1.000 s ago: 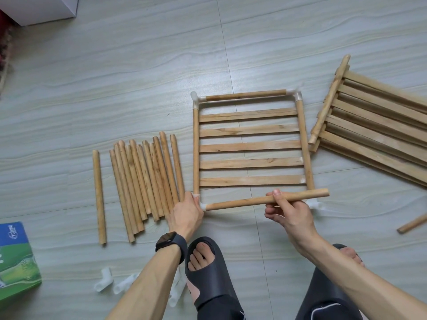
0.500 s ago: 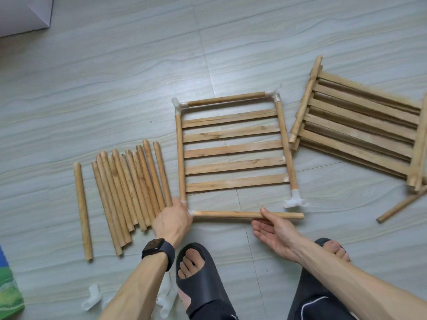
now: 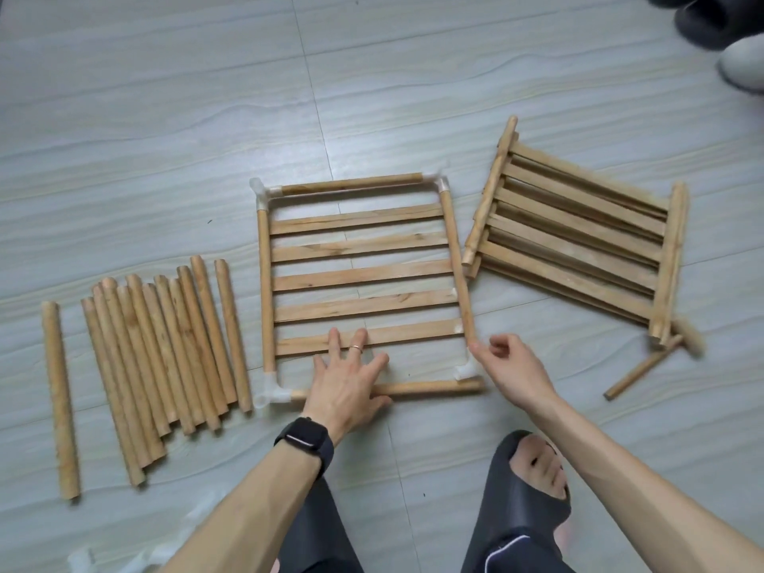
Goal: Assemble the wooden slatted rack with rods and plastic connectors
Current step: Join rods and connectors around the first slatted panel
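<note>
CHANGE: left hand [image 3: 345, 380] now off near-left connector [image 3: 270, 392], pressing flat and spread on near rod [image 3: 430, 387] | right hand [image 3: 510, 368] now up at side rod [image 3: 459, 266] end, pinch unclear | rack [image 3: 359, 275] on floor; near-right connector [image 3: 465, 370] probably unseated, corner still to close

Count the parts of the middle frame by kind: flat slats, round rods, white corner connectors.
Flat slats: 5
Round rods: 4
White corner connectors: 4
Total: 13
</note>
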`<state>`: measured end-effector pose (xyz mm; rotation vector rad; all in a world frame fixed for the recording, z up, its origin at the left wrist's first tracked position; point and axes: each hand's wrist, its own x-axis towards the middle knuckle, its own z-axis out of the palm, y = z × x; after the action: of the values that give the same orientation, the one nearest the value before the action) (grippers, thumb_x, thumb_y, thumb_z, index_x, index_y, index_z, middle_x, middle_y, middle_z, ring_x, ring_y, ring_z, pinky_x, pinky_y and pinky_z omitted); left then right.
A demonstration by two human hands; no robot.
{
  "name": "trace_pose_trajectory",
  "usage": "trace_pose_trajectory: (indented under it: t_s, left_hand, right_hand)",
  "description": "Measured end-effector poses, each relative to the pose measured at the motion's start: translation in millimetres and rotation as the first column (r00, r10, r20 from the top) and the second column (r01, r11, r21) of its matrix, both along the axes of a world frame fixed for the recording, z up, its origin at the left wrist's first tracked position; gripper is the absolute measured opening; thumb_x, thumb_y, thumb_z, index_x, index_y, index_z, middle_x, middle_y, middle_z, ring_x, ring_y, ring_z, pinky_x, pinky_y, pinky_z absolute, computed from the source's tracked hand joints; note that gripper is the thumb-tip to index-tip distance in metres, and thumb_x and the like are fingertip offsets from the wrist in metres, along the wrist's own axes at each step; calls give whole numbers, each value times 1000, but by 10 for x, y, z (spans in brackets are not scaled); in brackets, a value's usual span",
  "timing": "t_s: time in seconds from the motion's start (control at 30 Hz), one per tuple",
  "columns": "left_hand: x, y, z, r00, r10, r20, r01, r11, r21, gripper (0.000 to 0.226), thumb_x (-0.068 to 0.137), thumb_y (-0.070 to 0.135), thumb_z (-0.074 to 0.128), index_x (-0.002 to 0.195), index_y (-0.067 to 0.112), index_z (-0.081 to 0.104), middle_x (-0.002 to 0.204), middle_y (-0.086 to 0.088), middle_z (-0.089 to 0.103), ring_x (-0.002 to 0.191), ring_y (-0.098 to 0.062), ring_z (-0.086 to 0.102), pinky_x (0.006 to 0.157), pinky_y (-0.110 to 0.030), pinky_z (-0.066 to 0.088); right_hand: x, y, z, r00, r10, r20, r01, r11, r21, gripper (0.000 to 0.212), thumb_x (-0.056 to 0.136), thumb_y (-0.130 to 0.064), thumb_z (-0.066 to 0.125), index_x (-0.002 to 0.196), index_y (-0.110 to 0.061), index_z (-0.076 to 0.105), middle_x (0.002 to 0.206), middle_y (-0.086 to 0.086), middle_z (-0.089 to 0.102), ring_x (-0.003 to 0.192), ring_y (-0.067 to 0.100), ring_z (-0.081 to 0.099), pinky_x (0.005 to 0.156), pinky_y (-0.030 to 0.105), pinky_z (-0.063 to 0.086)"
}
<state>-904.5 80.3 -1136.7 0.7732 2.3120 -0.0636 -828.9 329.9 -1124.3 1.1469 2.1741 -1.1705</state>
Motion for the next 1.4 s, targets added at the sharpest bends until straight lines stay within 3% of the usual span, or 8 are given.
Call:
trace_pose_trajectory:
  t_s: [0.17, 0.4, 0.57, 0.67, 0.9, 1.07, 1.23, 1.4]
  left_hand:
    - [41, -2, -38, 1000, -15, -14, 15, 1000, -18, 42, 99, 57, 49, 128, 26, 46, 168, -14, -4, 148, -57, -5, 105, -61, 45]
    - [39, -35, -58, 998, -39, 47, 39, 999, -7, 37, 100, 59, 45, 114, 26, 52, 167, -16, -15, 147, -58, -14, 109, -66, 37]
    - [0, -73, -17, 998, -18, 64, 16, 999, 30, 38, 101, 60, 37, 115, 26, 49, 169, -11, -11, 149, -55, -12, 109, -64, 41]
    - [-49, -67, 19, 999, 4, 50, -6, 999, 53, 41, 101, 62, 33, 116, 27, 47, 170, -10, 1, 151, -53, -3, 102, -58, 50]
    - [-13, -50, 39, 999, -54, 11, 54, 999, -7, 41, 102, 61, 32, 121, 27, 46, 169, -13, -3, 149, -56, -5, 100, -53, 53]
    - [-29, -56, 56, 999, -31, 27, 31, 999, 14, 41, 102, 60, 33, 120, 27, 47, 169, -11, -3, 150, -54, -5, 100, -54, 53]
    - [-46, -57, 67, 999, -21, 36, 21, 1000, 15, 39, 101, 61, 35, 118, 28, 48, 170, -9, -2, 151, -52, -5, 100, -53, 53]
    - [-2, -57, 58, 999, -34, 25, 33, 999, 9, 41, 100, 64, 36, 114, 28, 51, 170, -9, -5, 150, -53, -7, 99, -53, 53]
  right_hand:
    - [-56, -62, -139, 993, 42, 107, -43, 999, 10, 28, 89, -36, 70, 111, -20, 63, 107, -5, 69, 103, 19, 63, 88, 33, 48]
    - [-32, -326, -104, 984, 82, 156, -121, 957, 265, 28, 88, -37, 63, 106, -20, 51, 108, -3, 55, 94, 21, 52, 77, 34, 41]
    - [95, -111, -42, 976, -215, -46, 216, 976, 21, 27, 85, -42, 74, 102, -25, 63, 98, -9, 67, 92, 15, 65, 87, 41, 56]
    - [196, 155, 47, 906, -390, -167, 395, 919, -2, 18, 86, -38, 76, 99, -29, 67, 99, -5, 70, 87, 15, 69, 79, 45, 62]
    - [330, 282, 55, 940, -319, -116, 296, 937, -185, 13, 88, -19, 78, 99, -14, 76, 98, 11, 74, 67, 23, 74, 72, 39, 63]
    - [325, 222, -35, 969, -219, -112, 213, 975, -59, 23, 85, -30, 78, 106, -21, 75, 91, -4, 75, 67, 19, 74, 80, 43, 62]
    - [367, 186, -36, 931, -345, -120, 322, 929, -181, 16, 87, -24, 79, 101, -16, 76, 101, 7, 75, 67, 21, 74, 77, 40, 62]
    - [348, 119, -40, 962, -252, -105, 236, 961, -143, 13, 85, -25, 80, 97, -20, 77, 86, 5, 77, 67, 24, 71, 80, 44, 62]
